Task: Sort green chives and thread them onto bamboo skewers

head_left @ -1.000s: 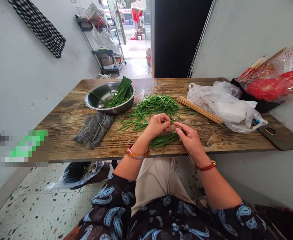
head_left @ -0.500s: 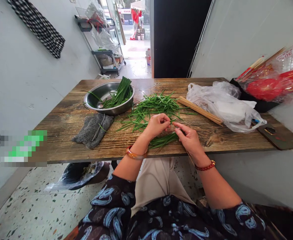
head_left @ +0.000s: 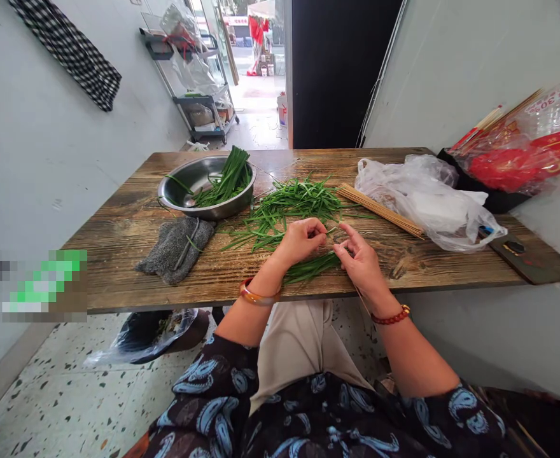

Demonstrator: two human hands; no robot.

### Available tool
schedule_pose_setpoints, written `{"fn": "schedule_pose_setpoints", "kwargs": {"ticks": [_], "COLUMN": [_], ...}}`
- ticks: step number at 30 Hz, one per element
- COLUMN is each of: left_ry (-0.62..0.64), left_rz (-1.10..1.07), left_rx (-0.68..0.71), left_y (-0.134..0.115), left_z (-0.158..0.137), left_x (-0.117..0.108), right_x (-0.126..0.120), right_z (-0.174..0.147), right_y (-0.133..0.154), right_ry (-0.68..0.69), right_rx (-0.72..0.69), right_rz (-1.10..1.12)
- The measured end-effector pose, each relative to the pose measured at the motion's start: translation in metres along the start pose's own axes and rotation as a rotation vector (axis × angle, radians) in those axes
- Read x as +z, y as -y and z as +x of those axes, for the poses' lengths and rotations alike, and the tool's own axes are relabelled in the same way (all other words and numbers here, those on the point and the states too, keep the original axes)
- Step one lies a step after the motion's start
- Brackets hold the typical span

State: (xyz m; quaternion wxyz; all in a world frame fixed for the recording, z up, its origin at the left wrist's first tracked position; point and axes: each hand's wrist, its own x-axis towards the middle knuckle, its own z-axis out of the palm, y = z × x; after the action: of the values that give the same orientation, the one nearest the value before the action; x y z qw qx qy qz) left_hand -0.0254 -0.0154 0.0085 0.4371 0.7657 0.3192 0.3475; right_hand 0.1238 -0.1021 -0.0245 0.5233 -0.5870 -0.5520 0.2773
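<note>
My left hand (head_left: 303,238) is closed in a pinch over the table, with a short green end of a chive (head_left: 331,230) poking out past its fingertips. Close by on the right, my right hand (head_left: 360,257) has its index finger raised. Its other fingers are curled around a thin bamboo skewer (head_left: 363,300), whose lower end slants down past the wrist. A small bunch of chives (head_left: 308,268) hangs at the right fingertips, just above the table's near edge; how it meets the skewer is hidden. Just beyond both hands lies a loose pile of chives (head_left: 301,200).
A steel basin (head_left: 175,198) with more chives stands left, behind a grey cloth (head_left: 172,251). Right of the pile lie a bundle of skewers (head_left: 380,210), a clear plastic bag (head_left: 418,197) and a dark phone-like slab (head_left: 523,257). A lined bin (head_left: 191,340) sits below the wooden table (head_left: 118,254).
My right index finger has lifted and straightened, away from the left fingertips. The left hand keeps its pinch in nearly the same place. The view has shifted slightly.
</note>
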Motion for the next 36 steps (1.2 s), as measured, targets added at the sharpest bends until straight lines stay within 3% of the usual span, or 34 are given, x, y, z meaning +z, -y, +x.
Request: {"fn": "schedule_pose_setpoints", "kwargs": {"ticks": [7, 14, 16, 20, 23, 30, 36], "left_ry": [0.098, 0.239, 0.137, -0.200, -0.282, -0.032, 0.012], "left_rz": [-0.034, 0.064, 0.065, 0.080, 0.237, 0.593, 0.727], "left_rx": [0.006, 0.103, 0.061, -0.073, -0.055, 0.032, 0.051], "left_y": [0.000, -0.007, -0.006, 0.006, 0.015, 0.013, 0.016], "left_z": [-0.002, -0.003, -0.001, 0.004, 0.006, -0.001, -0.001], "left_x": [0.001, -0.003, -0.005, -0.010, -0.014, -0.012, -0.007], "right_x": [-0.001, -0.001, -0.001, -0.001, -0.001, -0.001, 0.000], "right_z": [-0.001, -0.001, -0.001, -0.002, -0.003, -0.003, -0.003], "right_y": [0.003, -0.004, -0.005, -0.005, -0.004, -0.002, -0.002], "right_ry": [0.007, -0.021, -0.019, 0.000, 0.003, 0.008, 0.004], "right_rx": [0.007, 0.040, 0.045, 0.040, 0.042, 0.053, 0.048], "right_rz": [0.029, 0.059, 0.050, 0.025, 0.008, -0.003, -0.019]}}
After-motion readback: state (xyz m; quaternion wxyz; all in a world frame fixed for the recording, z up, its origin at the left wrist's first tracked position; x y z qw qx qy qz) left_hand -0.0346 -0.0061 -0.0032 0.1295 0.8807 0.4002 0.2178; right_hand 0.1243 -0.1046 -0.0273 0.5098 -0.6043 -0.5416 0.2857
